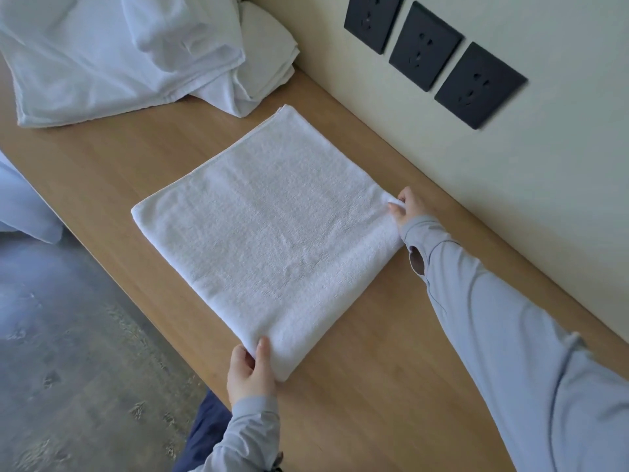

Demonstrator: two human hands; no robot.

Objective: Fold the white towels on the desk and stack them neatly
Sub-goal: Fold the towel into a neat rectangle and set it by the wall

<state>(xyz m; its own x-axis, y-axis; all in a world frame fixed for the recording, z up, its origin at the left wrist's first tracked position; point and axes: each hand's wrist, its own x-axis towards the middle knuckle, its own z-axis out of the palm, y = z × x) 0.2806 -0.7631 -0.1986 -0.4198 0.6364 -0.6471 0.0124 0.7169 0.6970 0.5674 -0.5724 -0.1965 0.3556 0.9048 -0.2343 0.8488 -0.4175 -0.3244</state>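
Observation:
A white towel (272, 229), folded into a flat rectangle, lies in the middle of the wooden desk (374, 386). My left hand (250, 371) pinches its near corner at the desk's front edge, thumb on top. My right hand (406, 209) pinches the corner on the wall side, fingers closed on the cloth. A loose pile of unfolded white towels (119, 52) sits at the far left end of the desk, apart from the folded one.
The desk runs along a pale wall (510, 185) with three black sockets (425, 46). The grey floor (68, 352) lies beyond the desk's left edge. A white cloth (23, 206) hangs at the left border.

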